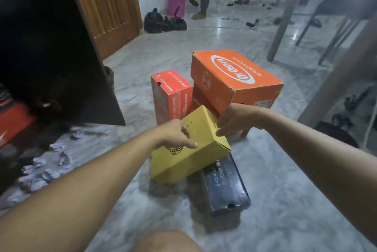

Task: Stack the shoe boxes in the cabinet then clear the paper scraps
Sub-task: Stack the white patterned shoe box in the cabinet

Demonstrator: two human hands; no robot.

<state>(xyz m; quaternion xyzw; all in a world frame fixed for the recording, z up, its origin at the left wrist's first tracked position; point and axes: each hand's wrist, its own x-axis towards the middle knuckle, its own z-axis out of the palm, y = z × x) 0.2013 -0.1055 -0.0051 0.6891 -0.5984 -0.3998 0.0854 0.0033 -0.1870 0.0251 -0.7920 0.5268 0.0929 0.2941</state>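
The floor (275, 180) of pale marble tile carries everything here, and the dark cabinet (47, 48) stands open at the far left, its inside too dark to read. Right of centre an orange box (234, 76) sits on top of another box that is mostly hidden, with a red box (171, 94) standing upright just to its left. Nearer, a yellow box (191, 149) lies tilted, its near right end propped on a black box (226, 186) that rests flat on the floor. Paper scraps (47, 166) lie scattered on the floor at the near left, in front of the cabinet. The step in hand looks like the first one, stacking, with the yellow box being picked: the left hand (175, 135) lies on its near top face with fingers stretched along the edge, and the right hand (234, 121) reaches over its far top edge, fingers spread down the far side, though a firm grip cannot be confirmed. No box appears lifted clear yet. The next move calls for closing both hands on opposite ends, levelling the box as it comes off the black one, then swinging it left into the cabinet; the scraps wait until the boxes are away.
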